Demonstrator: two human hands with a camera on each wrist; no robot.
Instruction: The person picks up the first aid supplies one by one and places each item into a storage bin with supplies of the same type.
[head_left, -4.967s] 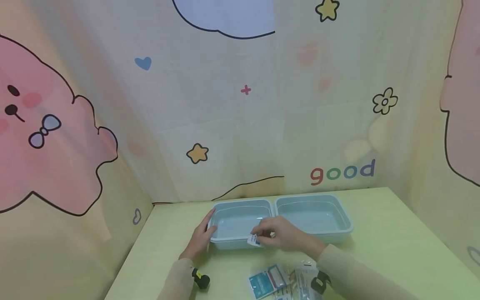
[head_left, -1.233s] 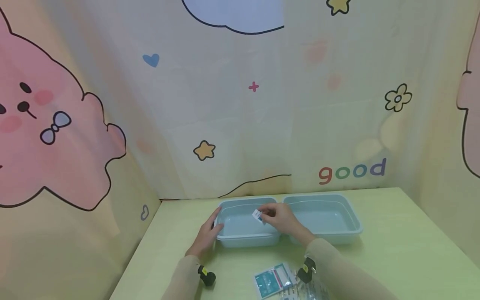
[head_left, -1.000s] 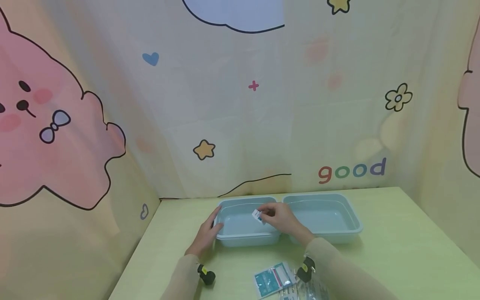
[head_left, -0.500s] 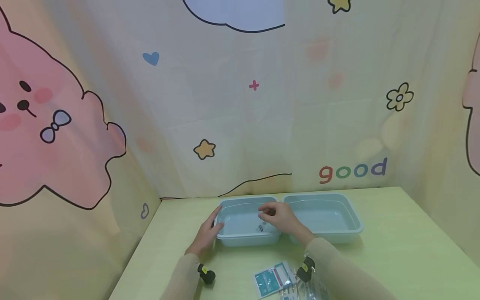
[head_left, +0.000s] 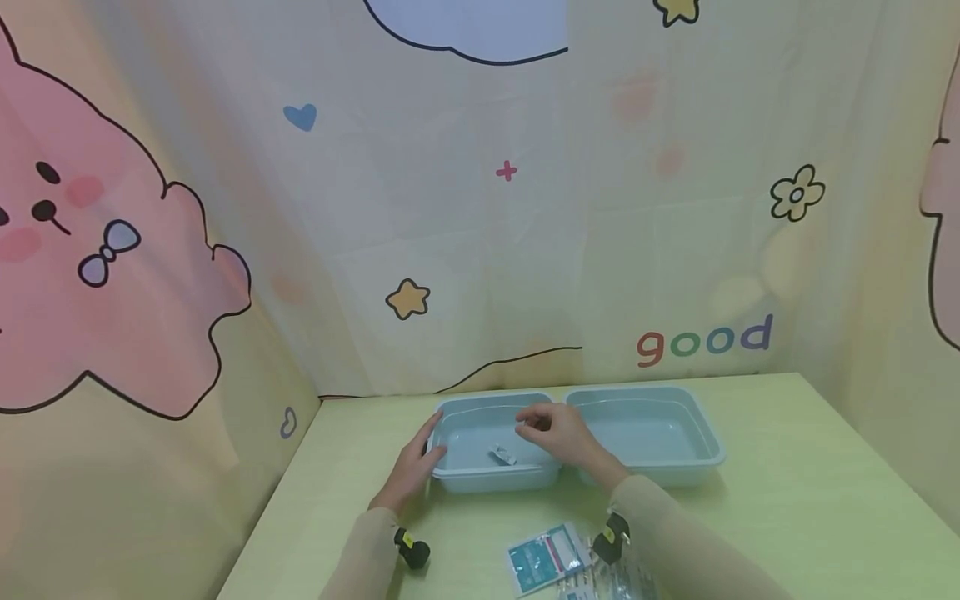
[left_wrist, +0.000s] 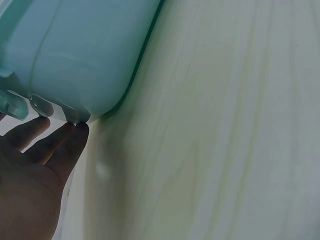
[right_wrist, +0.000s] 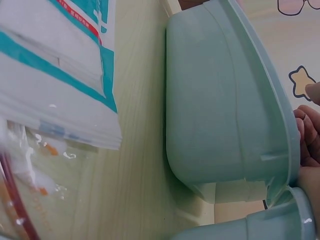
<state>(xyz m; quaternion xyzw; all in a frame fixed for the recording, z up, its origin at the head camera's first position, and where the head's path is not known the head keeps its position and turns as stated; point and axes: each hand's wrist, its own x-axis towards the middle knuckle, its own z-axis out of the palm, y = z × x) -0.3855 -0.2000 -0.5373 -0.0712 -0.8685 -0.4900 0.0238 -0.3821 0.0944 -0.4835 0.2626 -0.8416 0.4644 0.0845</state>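
Observation:
Two light-blue plastic bins stand side by side; my left hand (head_left: 408, 471) holds the left bin (head_left: 495, 481) by its left wall, thumb over the rim. In the left wrist view, fingertips (left_wrist: 80, 131) touch the bin's outer side. A small white sachet with dark print (head_left: 502, 454) lies on that bin's floor near the front wall. Over the bin's right side hovers my right hand (head_left: 562, 435), thumb and index finger a little apart with nothing between them. In the right wrist view this hand is partly hidden behind the bin's wall.
The right bin (head_left: 645, 477) touches or nearly touches the left one. On the table in front lie a teal-and-white packet (head_left: 546, 560) and clear plastic packs (head_left: 626, 583), partly under the right forearm. A printed curtain (head_left: 480, 250) closes off the back and sides.
The right hand carried the sachet from the bin's front edge to over the bin, then let go. The sachet dropped to the bin's floor. The left hand kept its hold.

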